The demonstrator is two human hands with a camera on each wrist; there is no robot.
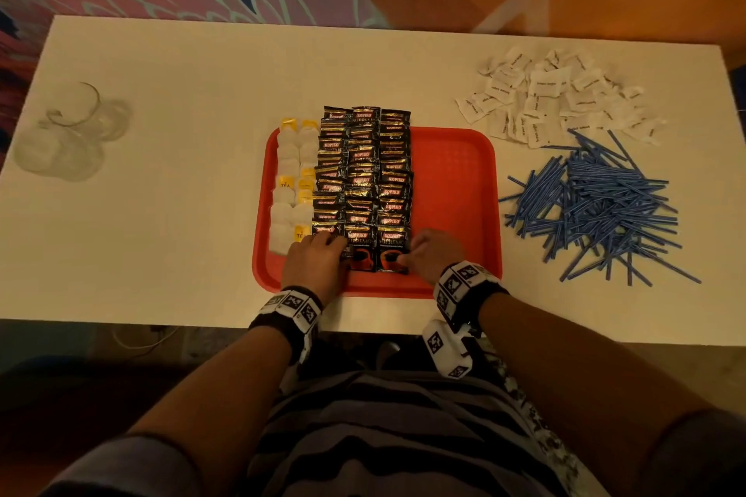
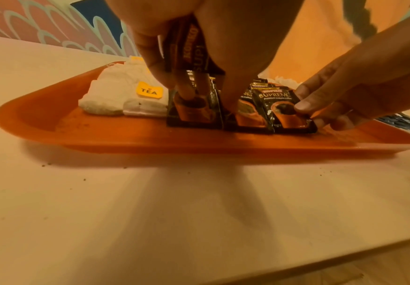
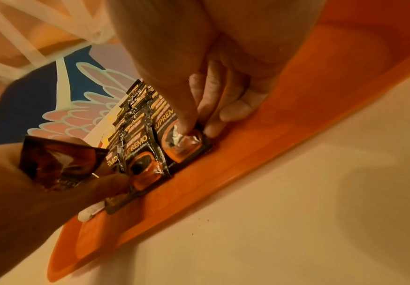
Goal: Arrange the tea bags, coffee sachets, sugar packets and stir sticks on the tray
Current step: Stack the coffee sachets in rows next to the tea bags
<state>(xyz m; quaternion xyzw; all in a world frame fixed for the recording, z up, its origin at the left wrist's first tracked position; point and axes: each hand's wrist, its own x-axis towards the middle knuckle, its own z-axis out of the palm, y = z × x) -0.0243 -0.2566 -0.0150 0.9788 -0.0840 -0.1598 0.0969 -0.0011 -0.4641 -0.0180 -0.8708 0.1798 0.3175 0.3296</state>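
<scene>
Tray: red tray (image 1: 456,173) at table (image 1: 202,93) centre; left half filled, right half bare.
Tea bags: tea bags (image 1: 292,182) in two columns along the tray's left edge; exact count unclear, roughly a dozen.
Sachets: coffee sachets (image 1: 363,182) in three overlapping columns beside the tea, long axes running away from the person; about ten per column, overlap prevents a firm count.
Left hand: left hand (image 1: 317,260) at the near end of the left column; fingers curled round a spare sachet (image 2: 191,50) held upright, one fingertip pressing the front sachet of that column.
Right hand: right hand (image 1: 432,252) at the near end of the right column, thumb and fingers pinching the lower right corner of the front sachet (image 3: 182,142).
Step (judged): squaring up the sachet rows; one sachet not yet laid down.
Sugar: sugar packets (image 1: 557,97), loose heap on the table beyond the tray's right corner; a few dozen, uncounted. None on the tray.
Sticks: stir sticks (image 1: 597,206), blue, tangled pile just right of the tray, lying mostly left to right; far too many to count.
Key relation: both piles lie right of the tray, so the right hand is nearer; the bare strip also lies on that side.
Other: clear glasses (image 1: 72,133) at far left, number unclear.
</scene>
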